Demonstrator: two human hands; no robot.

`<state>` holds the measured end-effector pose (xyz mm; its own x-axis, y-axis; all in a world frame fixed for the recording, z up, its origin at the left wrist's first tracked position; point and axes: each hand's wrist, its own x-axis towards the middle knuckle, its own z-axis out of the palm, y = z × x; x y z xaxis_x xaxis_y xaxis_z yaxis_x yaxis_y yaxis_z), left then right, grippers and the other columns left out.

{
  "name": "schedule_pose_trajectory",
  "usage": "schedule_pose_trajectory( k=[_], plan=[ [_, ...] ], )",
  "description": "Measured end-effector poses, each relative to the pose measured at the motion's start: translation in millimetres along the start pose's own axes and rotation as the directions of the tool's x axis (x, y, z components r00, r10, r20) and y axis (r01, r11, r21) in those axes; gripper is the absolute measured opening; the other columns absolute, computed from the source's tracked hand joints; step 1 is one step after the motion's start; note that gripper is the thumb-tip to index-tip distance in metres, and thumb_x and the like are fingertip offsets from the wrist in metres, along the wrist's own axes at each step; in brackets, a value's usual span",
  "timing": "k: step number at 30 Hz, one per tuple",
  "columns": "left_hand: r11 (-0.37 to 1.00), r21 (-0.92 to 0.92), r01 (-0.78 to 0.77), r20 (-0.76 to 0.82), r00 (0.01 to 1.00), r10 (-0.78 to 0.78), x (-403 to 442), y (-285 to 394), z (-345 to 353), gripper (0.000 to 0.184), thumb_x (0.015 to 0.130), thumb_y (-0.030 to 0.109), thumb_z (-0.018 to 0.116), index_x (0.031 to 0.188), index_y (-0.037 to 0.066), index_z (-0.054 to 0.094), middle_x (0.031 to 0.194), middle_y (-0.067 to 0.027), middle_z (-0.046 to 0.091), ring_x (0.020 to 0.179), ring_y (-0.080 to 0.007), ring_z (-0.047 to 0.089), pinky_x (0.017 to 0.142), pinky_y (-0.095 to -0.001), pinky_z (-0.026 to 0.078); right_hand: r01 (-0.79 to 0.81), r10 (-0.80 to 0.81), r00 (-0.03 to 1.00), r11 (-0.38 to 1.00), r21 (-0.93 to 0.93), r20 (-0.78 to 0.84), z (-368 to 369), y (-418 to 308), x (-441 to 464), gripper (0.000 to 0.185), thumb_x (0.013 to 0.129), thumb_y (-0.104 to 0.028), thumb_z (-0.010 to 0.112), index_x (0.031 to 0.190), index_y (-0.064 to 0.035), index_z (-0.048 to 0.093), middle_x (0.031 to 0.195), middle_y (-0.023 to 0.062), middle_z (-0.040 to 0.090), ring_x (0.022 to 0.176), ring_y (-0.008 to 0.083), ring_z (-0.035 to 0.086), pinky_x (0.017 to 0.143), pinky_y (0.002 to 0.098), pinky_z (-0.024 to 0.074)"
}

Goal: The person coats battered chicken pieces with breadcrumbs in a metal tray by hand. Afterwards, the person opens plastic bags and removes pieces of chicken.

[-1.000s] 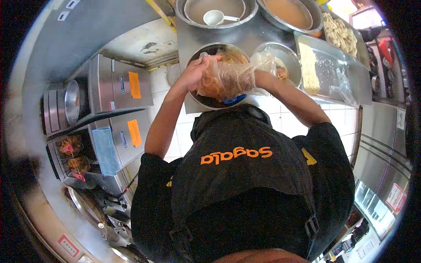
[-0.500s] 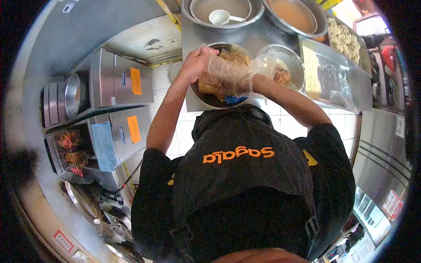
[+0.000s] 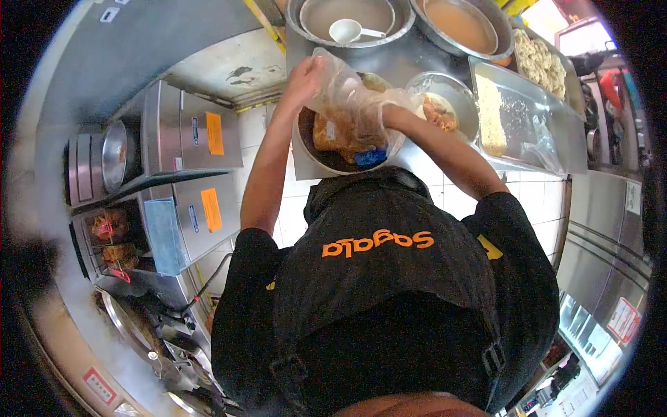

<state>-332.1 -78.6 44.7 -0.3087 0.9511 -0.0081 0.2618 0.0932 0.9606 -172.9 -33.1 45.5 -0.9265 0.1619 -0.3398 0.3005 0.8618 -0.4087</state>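
My left hand (image 3: 303,80) is bare and closed on the end of a thin clear plastic glove (image 3: 337,76). My right hand (image 3: 354,97) is inside this loose plastic, which gathers around the wrist; its fingers are hard to make out through it. Below both hands stands a round metal bowl (image 3: 308,153). In it lies a clear bag of orange-brown contents (image 3: 333,135), with a blue patch (image 3: 370,156) near the bowl's front rim. Right of the bowl, a second metal bowl (image 3: 470,104) holds raw-looking meat pieces (image 3: 439,115) and pale liquid.
Two large basins stand at the back, one with a white scoop (image 3: 345,31), one with orange-brown liquid (image 3: 462,28). On the right are a metal tray (image 3: 517,125) with pale crumbs and a tray of coated pieces (image 3: 538,62). Metal cabinets (image 3: 163,132) and fryer baskets (image 3: 111,240) are at left.
My left hand has moved up and left, stretching the plastic away from the bowl. My right wrist has shifted left, and more of the bag in the bowl shows.
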Motion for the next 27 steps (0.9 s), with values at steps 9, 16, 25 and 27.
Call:
schedule_pose_trajectory(
  k=[9, 16, 25, 27],
  plan=[
    [0.782, -0.119, 0.612, 0.286, 0.775, -0.563, -76.8, -39.8, 18.5, 0.043, 0.085, 0.04, 0.048, 0.104, 0.002, 0.051, 0.092, -0.0105, 0.056, 0.078, -0.0199, 0.058, 0.062, -0.0315, 0.051, -0.017, 0.015, 1.0, 0.971, 0.238, 0.013, 17.2, 22.9, 7.0, 0.045, 0.088, -0.038, 0.036, 0.124, -0.0112, 0.039, 0.121, 0.0074, 0.046, 0.113, 0.0189, 0.041, 0.099, 0.0324, 0.029],
    [0.7, -0.576, 0.422, 0.046, 0.872, -0.487, -83.3, -57.3, 58.3, 0.033, 0.087, 0.026, 0.049, 0.112, 0.005, 0.045, 0.103, -0.0086, 0.051, 0.082, -0.0224, 0.057, 0.065, -0.0349, 0.052, -0.046, -0.077, 0.991, 0.573, 0.818, 0.11, 34.3, 52.4, 13.3, 0.046, 0.087, -0.038, 0.037, 0.124, -0.0107, 0.039, 0.121, 0.008, 0.046, 0.112, 0.0195, 0.042, 0.098, 0.0328, 0.0299],
    [0.968, -0.244, 0.051, -0.272, 0.955, -0.119, -73.4, -10.2, 43.5, 0.01, 0.084, 0.011, 0.053, 0.089, 0.002, 0.055, 0.072, -0.0038, 0.055, 0.058, -0.0106, 0.052, 0.05, -0.0246, 0.046, -0.131, -0.23, 0.973, -0.464, 0.876, 0.023, 92.4, 90.8, 18.0, 0.046, 0.086, -0.034, 0.041, 0.125, -0.0095, 0.038, 0.121, 0.0086, 0.046, 0.111, 0.0201, 0.044, 0.097, 0.0327, 0.0315],
    [0.98, -0.2, -0.002, -0.279, 0.959, -0.055, -68.4, -8.4, 41.1, 0.008, 0.083, 0.01, 0.054, 0.084, 0.002, 0.055, 0.066, -0.0023, 0.054, 0.053, -0.0089, 0.049, 0.047, -0.0232, 0.044, -0.019, -0.125, 0.991, -0.415, 0.91, -0.036, 86.4, 83.2, 8.8, 0.048, 0.083, -0.029, 0.048, 0.125, -0.0083, 0.038, 0.122, 0.0087, 0.045, 0.109, 0.02, 0.045, 0.096, 0.0318, 0.0329]
  ],
)
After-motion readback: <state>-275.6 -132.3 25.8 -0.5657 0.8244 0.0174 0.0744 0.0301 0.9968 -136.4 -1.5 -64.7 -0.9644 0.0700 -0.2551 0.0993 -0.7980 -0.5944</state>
